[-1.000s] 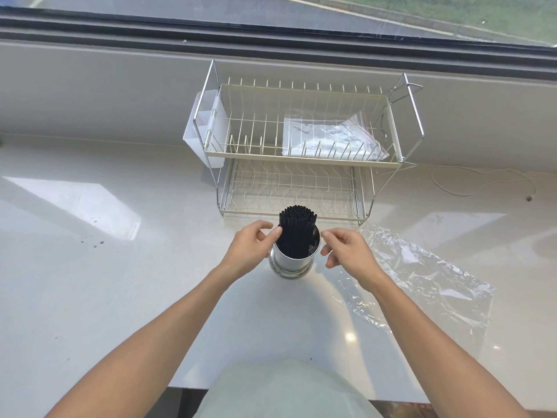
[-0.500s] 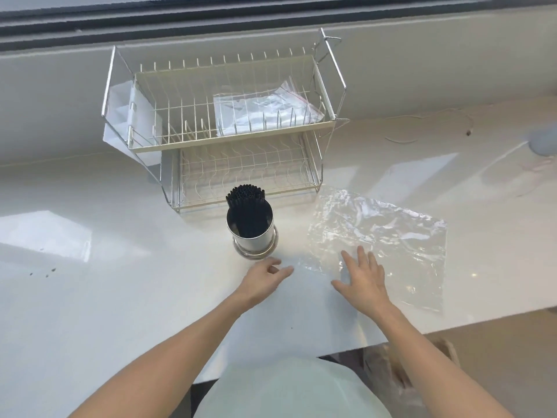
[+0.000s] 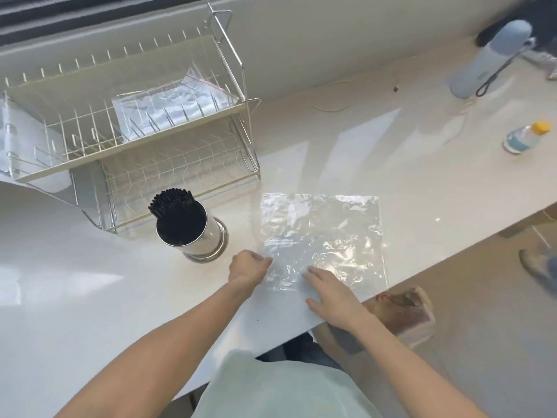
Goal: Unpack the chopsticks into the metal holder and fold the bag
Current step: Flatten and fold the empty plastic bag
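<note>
head view, tilted further right than half a second ago. the bag (image 3: pixel 324 239) now lies squarer to the counter edge, spread flat and crinkled, just right of the metal holder (image 3: pixel 197 233). left hand (image 3: pixel 247 267) has moved up to the bag's near-left edge; fingers curled there, seemingly pinching the plastic, though the contact itself is too small to confirm. right hand (image 3: pixel 328 292) has slid toward the near edge of the bag, fingers straight and flat, pressing the plastic onto the counter (image 3: pixel 90 282). earlier it lay further in on the sheet.

chopsticks (image 3: pixel 171 202) stand bundled in the holder, black tips leaning toward its far-left rim. holder upright, just in front of the dish rack (image 3: pixel 129 125), apart from the bag.

edges: bag's near-right corner lies close to the counter's front edge, which runs diagonally behind the right wrist. open counter to the left of the left forearm and beyond the bag toward the wall. second clear bag (image 3: pixel 168 110) lies on the rack's upper tier. newly in view far right: a grey-blue bottle (image 3: pixel 488 60) lying down, and a small bottle with yellow cap (image 3: pixel 526 137).
</note>
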